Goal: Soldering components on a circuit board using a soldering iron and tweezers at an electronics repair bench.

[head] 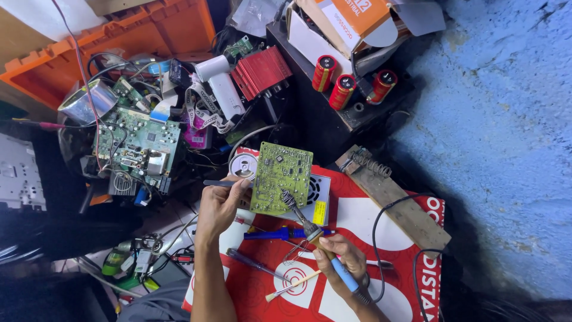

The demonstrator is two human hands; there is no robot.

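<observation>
A small yellow-green circuit board lies solder side up on a grey perforated metal box. My left hand rests at the board's left edge and grips thin dark tweezers between the fingers. My right hand holds a soldering iron with a blue handle. Its tip touches the lower right part of the board.
A spool of solder wire sits left of the board. A wooden iron stand with a spring lies right. Screwdrivers and a small brush lie on the red sheet. Boards, cables, red capacitors and an orange crate crowd the back.
</observation>
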